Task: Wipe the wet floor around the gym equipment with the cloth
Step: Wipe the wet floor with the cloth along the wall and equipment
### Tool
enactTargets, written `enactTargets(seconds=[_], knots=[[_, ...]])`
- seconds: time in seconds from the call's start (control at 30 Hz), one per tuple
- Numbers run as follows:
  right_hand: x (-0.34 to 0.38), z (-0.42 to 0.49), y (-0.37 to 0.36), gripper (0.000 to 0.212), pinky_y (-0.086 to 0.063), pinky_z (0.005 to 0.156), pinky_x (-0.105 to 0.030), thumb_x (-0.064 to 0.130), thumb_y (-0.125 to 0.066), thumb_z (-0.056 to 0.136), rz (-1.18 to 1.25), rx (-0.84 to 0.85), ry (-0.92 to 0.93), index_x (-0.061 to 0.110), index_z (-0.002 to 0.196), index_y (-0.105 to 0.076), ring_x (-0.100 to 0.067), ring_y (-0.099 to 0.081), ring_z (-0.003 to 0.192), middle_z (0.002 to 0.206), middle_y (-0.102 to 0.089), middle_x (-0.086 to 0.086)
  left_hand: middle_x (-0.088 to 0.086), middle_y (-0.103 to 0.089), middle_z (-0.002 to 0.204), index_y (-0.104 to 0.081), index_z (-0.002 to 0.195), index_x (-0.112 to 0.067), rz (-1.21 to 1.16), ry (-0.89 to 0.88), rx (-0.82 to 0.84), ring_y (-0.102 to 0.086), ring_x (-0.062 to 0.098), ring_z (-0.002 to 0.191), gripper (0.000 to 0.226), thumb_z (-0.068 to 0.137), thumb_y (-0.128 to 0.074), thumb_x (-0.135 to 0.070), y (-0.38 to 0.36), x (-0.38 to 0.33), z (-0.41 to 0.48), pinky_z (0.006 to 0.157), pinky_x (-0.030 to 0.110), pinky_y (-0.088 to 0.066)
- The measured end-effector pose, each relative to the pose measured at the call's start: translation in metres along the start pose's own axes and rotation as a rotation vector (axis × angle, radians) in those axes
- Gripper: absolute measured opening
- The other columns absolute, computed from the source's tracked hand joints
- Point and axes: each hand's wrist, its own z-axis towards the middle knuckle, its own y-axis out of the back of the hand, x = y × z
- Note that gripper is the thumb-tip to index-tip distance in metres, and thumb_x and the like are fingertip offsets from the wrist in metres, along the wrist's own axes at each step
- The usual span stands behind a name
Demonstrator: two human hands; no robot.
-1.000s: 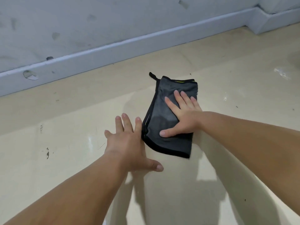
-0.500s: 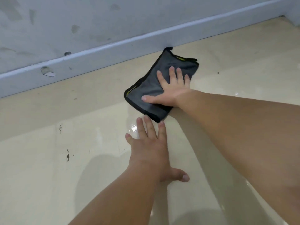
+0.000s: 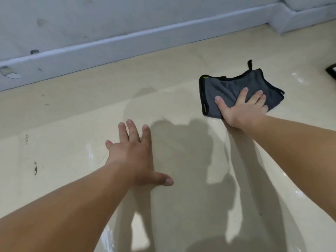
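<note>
Head view, the only one. The right hand [image 3: 243,110] lies flat on the cloth [image 3: 227,91], fingers straight and a bit spread, thumb out to the side. It presses down, w/ no curl or pinch round the fabric. The cloth is grey w/ a black hem and a small loop at its far edge, folded and slightly bunched ahead of the fingers. It sits on the floor [image 3: 72,124] at the right of the picture, near the skirting board [image 3: 145,44] but not touching it. The left hand [image 3: 134,157] is also flat, palm down on bare floor, fingers spread and thumb out. It holds nothing and prob. just props the body. It's well apart from the cloth.

The floor is pale and glossy. Wet glints [image 3: 298,77] show just right of the cloth, and there's more sheen low centre, btw the arms. A few scuff marks [image 3: 35,168] sit at the left. A dark object [image 3: 331,71] cuts in at the right edge, too little of it to say if it's the gym equipment. The wall [image 3: 109,15] behind is blotchy, and the skirting has a chip [image 3: 11,74] at far left.

Progress, as a judgement: mid-job. The patch btw the hands looks duller, so likely wiped. The shine to the right of the cloth and near the bottom edge looks wet, so those bits are left, plus anything round the equipment out of shot.
</note>
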Motion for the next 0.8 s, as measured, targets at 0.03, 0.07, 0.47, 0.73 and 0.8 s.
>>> enactTargets(seconds=[0.03, 0.07, 0.47, 0.73, 0.8], knots=[[0.0, -0.012, -0.007, 0.118, -0.006, 0.124, -0.057, 0.093, 0.004, 0.075, -0.023, -0.003, -0.021, 0.015, 0.162, 0.011, -0.044, 0.008, 0.155, 0.166, 0.012, -0.029, 0.025, 0.027, 0.168, 0.026, 0.159, -0.017, 0.003, -0.002, -0.004, 0.023, 0.046, 0.156, 0.175, 0.033, -0.051, -0.111, 0.001, -0.001, -0.001, 0.117, 0.071, -0.03], [0.003, -0.025, -0.015, 0.113, -0.007, 0.124, -0.058, 0.088, 0.004, 0.08, -0.039, 0.0, -0.032, 0.012, 0.162, 0.01, -0.046, 0.006, 0.154, 0.166, 0.011, -0.031, 0.024, 0.026, 0.168, 0.025, 0.159, -0.018, 0.002, -0.001, -0.005, 0.023, 0.045, 0.157, 0.175, 0.032, -0.052, -0.11, 0.001, -0.001, -0.003, 0.116, 0.07, -0.031], [-0.102, -0.206, -0.093, 0.103, 0.012, 0.124, -0.051, 0.091, -0.009, 0.082, -0.154, 0.098, 0.7, 0.027, 0.155, 0.027, -0.026, 0.043, 0.145, 0.16, 0.04, -0.013, 0.022, 0.017, 0.169, 0.016, 0.16, -0.022, 0.03, 0.127, 0.0, 0.013, 0.041, 0.158, 0.177, 0.023, -0.056, -0.11, 0.016, -0.023, -0.019, 0.115, 0.07, -0.031], [-0.183, -0.151, -0.055, 0.134, 0.019, 0.123, -0.048, 0.105, -0.033, 0.06, -0.031, 0.341, 0.294, 0.034, 0.151, 0.034, -0.022, 0.047, 0.141, 0.154, 0.05, -0.007, 0.016, 0.004, 0.171, -0.005, 0.161, -0.026, 0.241, -0.048, -0.002, -0.001, 0.036, 0.159, 0.149, 0.048, -0.081, -0.084, 0.024, -0.127, -0.045, 0.113, 0.065, -0.037], [-0.185, -0.138, -0.051, 0.138, 0.018, 0.123, -0.048, 0.106, -0.036, 0.056, -0.002, 0.349, 0.261, 0.035, 0.152, 0.034, -0.023, 0.046, 0.142, 0.154, 0.05, -0.007, 0.017, 0.004, 0.17, 0.008, 0.161, -0.022, 0.255, -0.015, 0.071, -0.004, 0.037, 0.157, 0.165, 0.04, -0.081, -0.089, 0.019, -0.143, -0.046, 0.111, 0.068, -0.036]])
